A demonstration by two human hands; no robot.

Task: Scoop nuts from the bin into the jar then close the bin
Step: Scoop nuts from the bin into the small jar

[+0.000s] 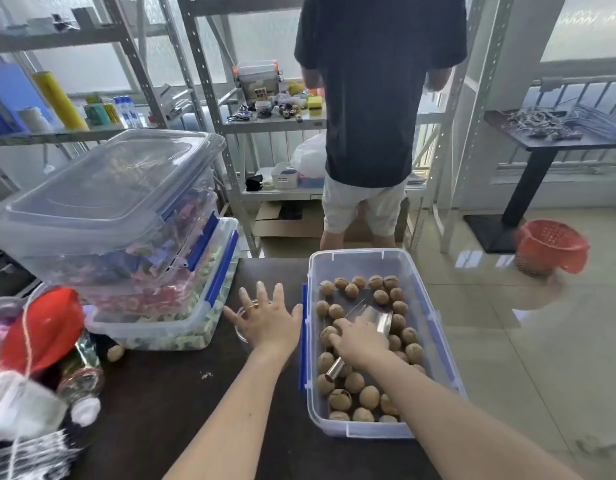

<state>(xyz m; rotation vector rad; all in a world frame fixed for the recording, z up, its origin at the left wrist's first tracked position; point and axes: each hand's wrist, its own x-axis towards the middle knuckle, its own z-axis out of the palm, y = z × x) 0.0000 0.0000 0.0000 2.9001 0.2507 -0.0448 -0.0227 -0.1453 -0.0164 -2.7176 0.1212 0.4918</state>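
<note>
A clear plastic bin [434, 341] with blue latches stands open at the table's right edge, holding several walnuts [368, 396]. My right hand [358, 342] is inside it, closed on a metal scoop [375, 318] whose handle end pokes out below my palm. My left hand [266, 322] hovers with fingers spread over a clear glass jar [240, 332] just left of the bin; most of the jar is hidden under the hand. No lid for the bin is in view.
Two stacked clear bins [126, 237] of colourful pieces crowd the table's left. A red object [43, 327], a bottle [81, 375] and one loose walnut [115, 353] lie front left. A person [375, 116] stands at shelves behind. A red basket [550, 245] sits on the floor.
</note>
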